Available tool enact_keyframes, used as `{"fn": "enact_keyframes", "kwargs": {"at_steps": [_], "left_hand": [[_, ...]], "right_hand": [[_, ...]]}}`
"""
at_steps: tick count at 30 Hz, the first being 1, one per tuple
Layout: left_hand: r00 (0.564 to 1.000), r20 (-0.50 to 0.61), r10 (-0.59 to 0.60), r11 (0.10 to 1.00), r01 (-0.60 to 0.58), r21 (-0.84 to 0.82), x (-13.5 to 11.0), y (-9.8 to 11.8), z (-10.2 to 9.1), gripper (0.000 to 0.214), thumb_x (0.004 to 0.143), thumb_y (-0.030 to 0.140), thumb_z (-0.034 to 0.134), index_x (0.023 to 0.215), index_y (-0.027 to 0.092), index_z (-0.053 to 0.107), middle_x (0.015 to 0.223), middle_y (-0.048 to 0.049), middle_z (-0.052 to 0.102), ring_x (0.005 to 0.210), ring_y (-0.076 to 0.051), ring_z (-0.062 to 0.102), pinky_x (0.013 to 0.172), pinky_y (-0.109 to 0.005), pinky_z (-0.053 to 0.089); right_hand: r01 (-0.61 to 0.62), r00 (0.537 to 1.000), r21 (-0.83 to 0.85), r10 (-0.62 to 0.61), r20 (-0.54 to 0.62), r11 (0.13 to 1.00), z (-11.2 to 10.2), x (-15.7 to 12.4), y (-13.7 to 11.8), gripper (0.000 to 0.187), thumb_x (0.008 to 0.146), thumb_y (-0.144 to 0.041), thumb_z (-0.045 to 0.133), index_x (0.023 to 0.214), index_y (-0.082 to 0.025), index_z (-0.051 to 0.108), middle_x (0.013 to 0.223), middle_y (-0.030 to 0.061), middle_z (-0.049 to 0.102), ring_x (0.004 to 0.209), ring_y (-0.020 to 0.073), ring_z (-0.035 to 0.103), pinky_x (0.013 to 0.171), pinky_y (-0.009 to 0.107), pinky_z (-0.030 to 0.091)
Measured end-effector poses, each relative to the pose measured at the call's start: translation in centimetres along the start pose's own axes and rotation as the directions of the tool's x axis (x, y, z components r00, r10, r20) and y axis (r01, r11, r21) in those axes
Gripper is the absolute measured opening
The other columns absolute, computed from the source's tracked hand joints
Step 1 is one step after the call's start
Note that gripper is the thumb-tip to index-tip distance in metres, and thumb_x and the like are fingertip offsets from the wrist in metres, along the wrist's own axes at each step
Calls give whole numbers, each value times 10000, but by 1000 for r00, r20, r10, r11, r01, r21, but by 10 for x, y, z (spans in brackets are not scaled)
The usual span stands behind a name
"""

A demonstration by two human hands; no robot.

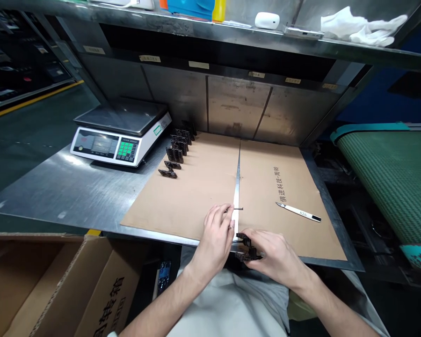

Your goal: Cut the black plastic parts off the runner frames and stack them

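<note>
Head view, looking forward and down at a steel bench.

Left hand [214, 238]: closed to a pinch at the near edge of the cardboard sheet [196, 192]. Its fingertips [228, 210] appear to grip a small steel pin [238, 208], which sticks out to the right, just over a bright metal strip [237, 187] lying along the cardboard's centre seam.

Right hand [277, 255]: fingers curled, grasping a black ribbed part [247, 248] just beside the left hand, at the bench's near edge. The part's shape is partly hidden by the fingers.

Around the hands: more black ribbed parts [173, 157] stand in a line along the cardboard's left edge, well apart from both hands. A white marker [298, 212] lies on the right half of the cardboard, near Chinese print.

Farther out: a digital weighing scale [121, 133] sits on the bench [56, 187], left of the line of parts. An open cardboard box [73, 285] sits at lower left, a green belt conveyor [389, 182] runs at right, and white cloth gloves [361, 27] lie on the overhead steel shelf [196, 30].
</note>
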State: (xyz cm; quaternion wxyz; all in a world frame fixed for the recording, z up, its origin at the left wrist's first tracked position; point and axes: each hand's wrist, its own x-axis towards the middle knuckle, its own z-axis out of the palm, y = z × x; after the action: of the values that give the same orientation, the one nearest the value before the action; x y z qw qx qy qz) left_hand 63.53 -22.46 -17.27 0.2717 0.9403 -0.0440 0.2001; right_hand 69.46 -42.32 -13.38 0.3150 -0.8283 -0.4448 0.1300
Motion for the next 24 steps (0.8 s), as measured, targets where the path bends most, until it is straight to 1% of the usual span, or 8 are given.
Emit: {"fn": "enact_keyframes", "kwargs": {"at_steps": [4,8,10,14,19,24], "left_hand": [[999,-14,-32,998,31,-46,-6,0,1,462,1080,193,376,1541,219,391,1426,-143,563,1381,-276,499,1178,-538,455],[999,-15,-48,997,47,-54,-9,-2,2,452,1087,189,364,1537,215,397,1424,-134,565,1384,-254,497,1172,-494,478],[999,-14,-47,998,46,-42,-9,-3,1,450,1087,191,361,1535,208,396,1420,-135,566,1382,-249,501,1174,-486,481],[1000,-1,-30,999,30,13,-8,-2,3,447,1076,186,381,1522,180,404,1412,-151,573,1370,-269,516,1196,-537,449],[1000,22,-5,992,3,126,-4,5,7,458,1024,120,410,1479,93,447,1412,-202,575,1381,-339,510,1211,-615,395],[999,46,7,976,-17,219,1,8,8,458,989,111,428,1441,62,490,1398,-229,589,1375,-366,530,1200,-612,408]], "right_hand": [[-15,1000,33,14,3,999,0,-3,-4,631,726,-28,645,1306,-271,585,1131,31,768,1017,243,749,904,340,592],[-12,1000,61,12,-3,998,0,-3,-6,589,742,-47,663,1282,-273,597,1088,28,766,1024,244,747,929,341,588],[-16,1000,57,16,5,998,0,-2,-7,591,743,-47,669,1284,-272,597,1099,29,768,1027,244,747,933,341,585],[-52,998,-22,53,40,998,3,1,-7,572,728,-37,675,1255,-250,608,1149,42,771,1042,262,745,895,355,587],[-91,992,-177,104,69,980,12,6,-6,486,724,-26,673,1171,-212,624,1153,75,773,1077,309,740,827,382,591],[-93,989,-245,119,93,965,16,10,-3,451,720,-17,689,1127,-199,620,1159,100,769,1071,321,741,824,391,584]]}}
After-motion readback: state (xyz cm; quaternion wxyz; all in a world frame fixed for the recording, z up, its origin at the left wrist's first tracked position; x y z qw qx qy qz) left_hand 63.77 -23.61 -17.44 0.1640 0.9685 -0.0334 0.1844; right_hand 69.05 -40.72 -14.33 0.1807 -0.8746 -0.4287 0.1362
